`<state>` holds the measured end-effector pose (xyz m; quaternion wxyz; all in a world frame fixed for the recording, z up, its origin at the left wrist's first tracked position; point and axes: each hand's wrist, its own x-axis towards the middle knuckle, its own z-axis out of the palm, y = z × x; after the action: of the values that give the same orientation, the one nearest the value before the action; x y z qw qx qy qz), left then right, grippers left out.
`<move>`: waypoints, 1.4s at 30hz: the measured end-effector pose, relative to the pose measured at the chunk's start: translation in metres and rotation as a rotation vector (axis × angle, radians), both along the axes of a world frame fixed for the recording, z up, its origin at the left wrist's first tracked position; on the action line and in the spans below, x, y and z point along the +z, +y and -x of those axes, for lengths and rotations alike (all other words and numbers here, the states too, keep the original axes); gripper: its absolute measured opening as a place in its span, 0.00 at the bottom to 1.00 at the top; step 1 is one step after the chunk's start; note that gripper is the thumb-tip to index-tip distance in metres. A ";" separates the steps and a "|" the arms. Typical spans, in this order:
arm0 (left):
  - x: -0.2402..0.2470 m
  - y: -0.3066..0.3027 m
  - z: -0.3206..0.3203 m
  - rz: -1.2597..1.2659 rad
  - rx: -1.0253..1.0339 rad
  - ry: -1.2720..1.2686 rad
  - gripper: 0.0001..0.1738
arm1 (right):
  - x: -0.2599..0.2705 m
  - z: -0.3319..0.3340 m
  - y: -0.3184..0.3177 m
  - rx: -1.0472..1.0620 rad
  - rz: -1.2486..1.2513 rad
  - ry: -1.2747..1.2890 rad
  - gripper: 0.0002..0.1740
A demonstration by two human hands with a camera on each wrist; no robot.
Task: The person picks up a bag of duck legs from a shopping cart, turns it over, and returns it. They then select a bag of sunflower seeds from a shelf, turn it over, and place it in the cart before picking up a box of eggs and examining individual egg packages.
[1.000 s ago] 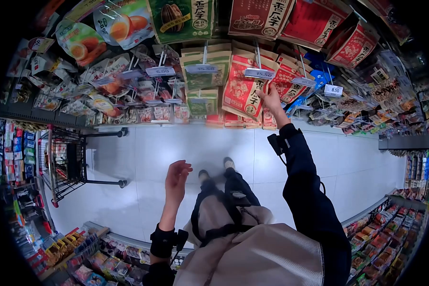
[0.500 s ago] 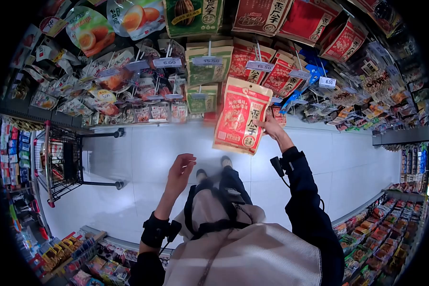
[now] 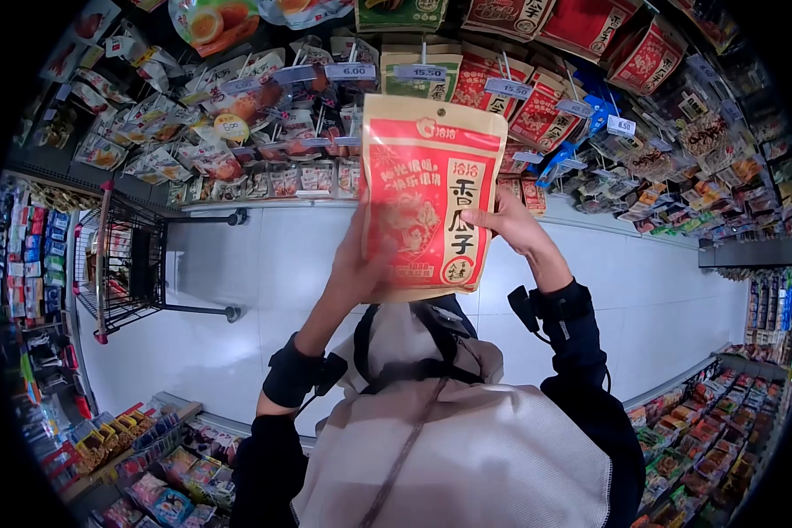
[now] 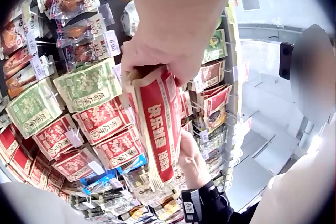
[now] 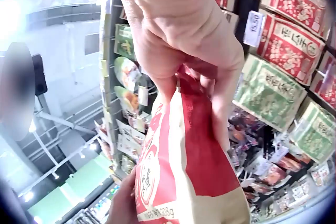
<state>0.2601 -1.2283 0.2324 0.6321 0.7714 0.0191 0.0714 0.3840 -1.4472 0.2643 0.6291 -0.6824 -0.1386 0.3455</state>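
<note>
A red and tan bag of sunflower seeds is held upright between both hands in front of the chest, its printed front toward the head camera. My right hand pinches its right edge, thumb on the front. On the opposite edge, my left hand grips the lower part, blurred in the head view. The left wrist view shows the red side of the bag below the left hand, with fingers and thumb on either side. Around another edge of the bag, the right hand's fingers are curled in the right wrist view.
Ahead hang rows of similar red bags and green bags on hooks with price tags. A shopping cart stands at left on the pale tiled floor. Packed snack shelves lie behind at right.
The right hand has taken the sunflower seed bag off the rack and brought it closer to the body. The left hand has risen from over the floor and taken hold of the bag's left side.
</note>
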 end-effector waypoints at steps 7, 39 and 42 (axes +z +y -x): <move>0.046 0.018 0.002 0.223 0.183 -0.109 0.30 | 0.070 0.029 0.029 -0.160 -0.140 -0.153 0.32; 0.088 0.020 0.005 0.563 0.219 -0.037 0.27 | 0.042 0.075 0.047 -0.246 -0.407 -0.178 0.28; 0.092 0.016 0.006 0.531 0.239 -0.064 0.26 | 0.037 0.075 0.045 -0.263 -0.368 -0.228 0.27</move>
<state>0.2539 -1.2123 0.3247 0.7991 0.5688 0.1081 0.1622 0.3087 -1.4023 0.3009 0.7625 -0.6032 -0.1794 0.1503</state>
